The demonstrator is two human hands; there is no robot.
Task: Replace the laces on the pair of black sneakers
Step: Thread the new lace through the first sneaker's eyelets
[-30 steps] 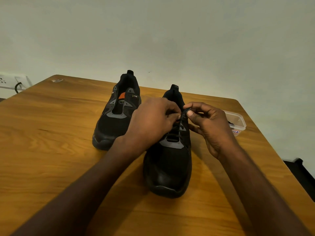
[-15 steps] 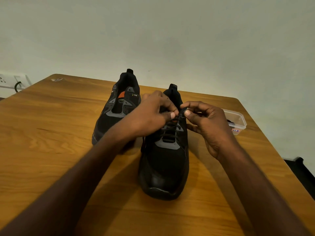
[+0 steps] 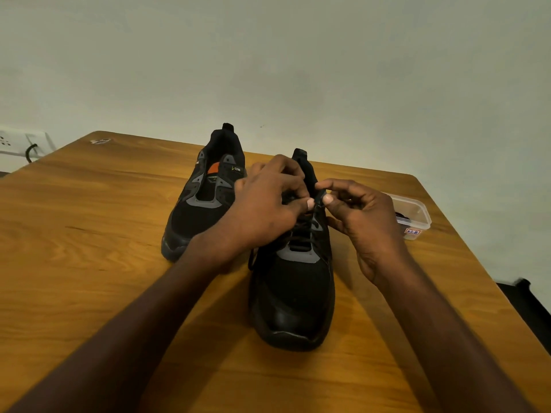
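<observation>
Two black sneakers stand on the wooden table (image 3: pixel 89 234), toes toward me. The left sneaker (image 3: pixel 202 204) has an orange patch on its tongue and empty eyelets. The right sneaker (image 3: pixel 295 287) carries a black lace (image 3: pixel 301 234) through its lower eyelets. My left hand (image 3: pixel 268 210) curls over its upper eyelets and pinches the lace with thumb and fingertip. My right hand (image 3: pixel 360 216) pinches the lace end at the sneaker's right upper eyelet, thumb tips almost touching. A loose lace strand hangs down the sneaker's left side.
A small clear plastic box (image 3: pixel 413 217) with dark laces inside sits at the table's right edge. A white wall socket (image 3: pixel 21 143) with a black cable is at far left. A dark object (image 3: pixel 524 296) stands on the floor at right.
The right sneaker has shifted slightly toward the left sneaker. Both hands stayed at its upper eyelets, working the lace; my left hand rose a little.
</observation>
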